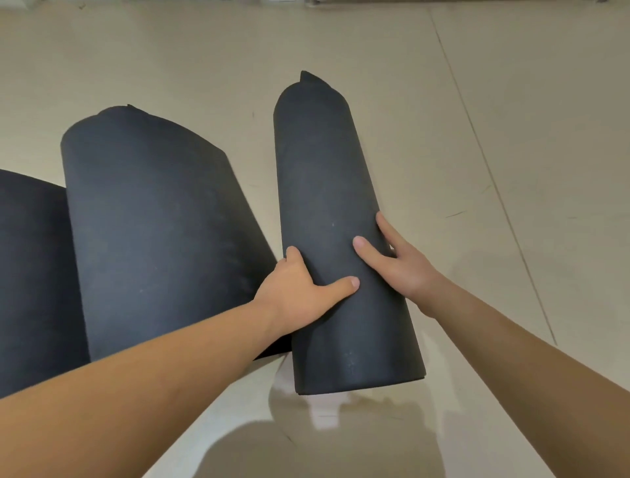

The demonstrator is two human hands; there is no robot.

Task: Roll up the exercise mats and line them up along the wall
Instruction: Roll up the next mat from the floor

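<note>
A tightly rolled black exercise mat (327, 170) lies on the pale floor, its length running away from me. My left hand (300, 290) grips its left side, thumb across the top. My right hand (399, 259) wraps its right side, thumb on top and fingers behind. To the left lies a wider, looser black mat roll (153, 239), its right edge close to the gripped roll. A further black mat (30, 273) shows at the far left edge, partly cut off by the frame.
Beige floor (477, 102) with thin seam lines stretches to the right and ahead. At the top edge runs a light strip (443, 3) that may be the base of a wall or frame. My shadow falls on the floor below the roll.
</note>
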